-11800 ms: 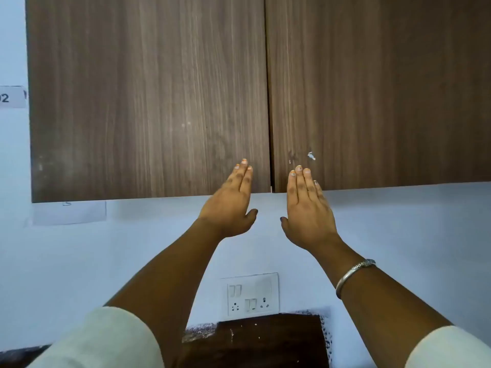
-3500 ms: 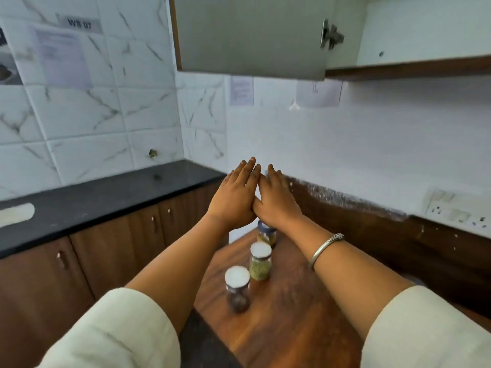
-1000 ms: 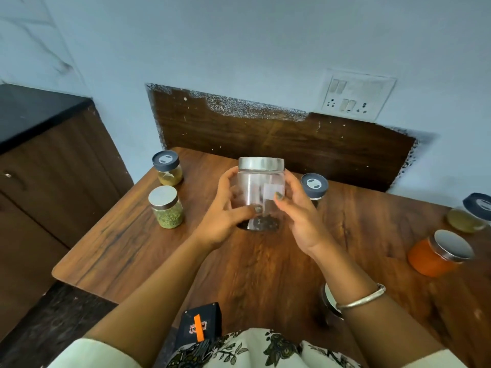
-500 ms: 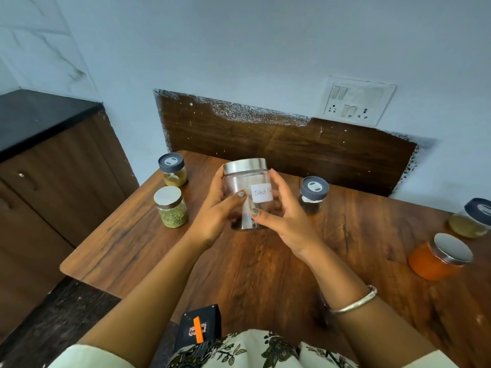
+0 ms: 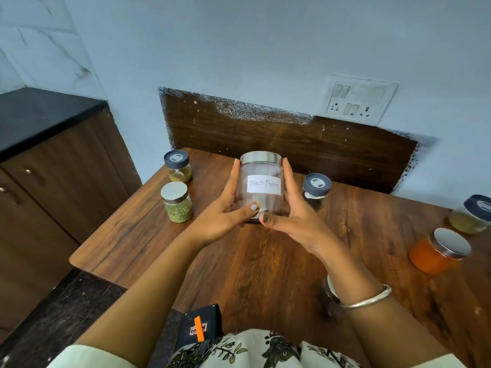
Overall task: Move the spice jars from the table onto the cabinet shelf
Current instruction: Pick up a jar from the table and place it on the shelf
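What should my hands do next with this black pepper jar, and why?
Probably lift the jar straight up. The left hand and right hand hold its sides, lid on and upright, and a dark-lidded jar stands close beside the right hand, so a sideways swing might knock it. The shelf is out of view.

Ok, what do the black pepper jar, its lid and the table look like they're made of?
Black Pepper jar: clear glass or hard plastic, see-through wall; which one is open. Lid: brushed metal, by its dull silver sheen. Table: wood grain with slight gloss, probably laminate rather than solid wood.
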Available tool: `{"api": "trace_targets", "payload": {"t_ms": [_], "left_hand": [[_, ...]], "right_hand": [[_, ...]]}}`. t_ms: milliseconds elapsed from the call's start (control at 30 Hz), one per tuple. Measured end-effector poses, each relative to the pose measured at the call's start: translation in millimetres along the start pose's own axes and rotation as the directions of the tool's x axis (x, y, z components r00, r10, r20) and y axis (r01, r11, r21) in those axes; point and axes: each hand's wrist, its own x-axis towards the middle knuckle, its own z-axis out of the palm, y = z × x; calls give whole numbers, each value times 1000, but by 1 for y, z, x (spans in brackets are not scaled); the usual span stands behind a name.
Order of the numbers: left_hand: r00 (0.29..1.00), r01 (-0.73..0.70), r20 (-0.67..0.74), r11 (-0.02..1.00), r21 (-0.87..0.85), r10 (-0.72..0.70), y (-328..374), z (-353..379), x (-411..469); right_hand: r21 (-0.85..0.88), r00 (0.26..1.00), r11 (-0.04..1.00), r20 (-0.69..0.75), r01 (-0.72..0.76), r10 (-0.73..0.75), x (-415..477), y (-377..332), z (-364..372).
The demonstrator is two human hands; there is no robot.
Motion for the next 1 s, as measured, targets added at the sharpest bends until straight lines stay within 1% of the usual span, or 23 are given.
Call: {"api": "trace_targets", "payload": {"t_ms": [67,133,200,300,433,533,667,800,867,1000], "left_hand": [[999,-12,43,999,32,10,4,-7,-4],[998,-19,62,998,59,15,7,-10,-7],[998,-34,60,998,48,31,9,-11,-7],[996,-61,67,998,22,59,9,-13,-9],[994,-73,83,996,49,69,9,-23,-13],[992,-92,97,991,100,82,8,-32,-15],[988,-113,129,972,206,88,4,-44,-17],[983,-131,160,962,240,93,-2,-55,-21],[980,-135,174,962,238,94,-3,-60,-23],[978,-159,179,938,307,107,-4,-68,-27]], "right_hand": [[-63,997,998,67,-21,26,-3,-3,-5],[-50,994,998,106,-32,37,-5,-3,-10],[-25,992,999,117,-48,50,-6,-4,-13],[-68,987,994,134,-82,90,-6,-8,-16],[-92,979,988,149,-124,137,-6,-13,-14],[-120,976,985,165,-124,143,-5,-15,-7],[-179,977,975,146,-127,155,-4,-18,3],[-303,976,943,120,-137,180,-1,-18,12],[-334,977,931,102,-146,189,-1,-19,17],[-388,979,910,75,-144,187,-2,-23,28]]}}
